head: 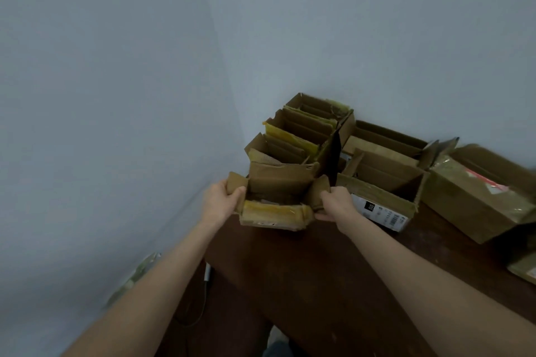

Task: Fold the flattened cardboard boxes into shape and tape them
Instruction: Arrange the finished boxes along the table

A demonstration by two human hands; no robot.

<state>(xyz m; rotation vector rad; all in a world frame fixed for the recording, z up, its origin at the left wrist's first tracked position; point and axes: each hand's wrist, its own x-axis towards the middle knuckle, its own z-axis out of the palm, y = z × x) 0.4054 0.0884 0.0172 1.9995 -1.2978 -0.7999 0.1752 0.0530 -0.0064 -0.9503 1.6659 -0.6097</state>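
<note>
Pale walls (116, 95) corner a dark table (319, 269), where 3 shaped boxes (301, 130) are lined up behind the box (275, 211) in hand. Its side flaps are gripped by the left hand (220, 200) and right hand (336, 204); closing and taping seem left.

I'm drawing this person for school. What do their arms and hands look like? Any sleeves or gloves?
No sleeves show: the left arm and right arm are bare right to the picture's edge. The left hand and right hand wear no gloves, and no watch, bracelet or ring shows.
</note>
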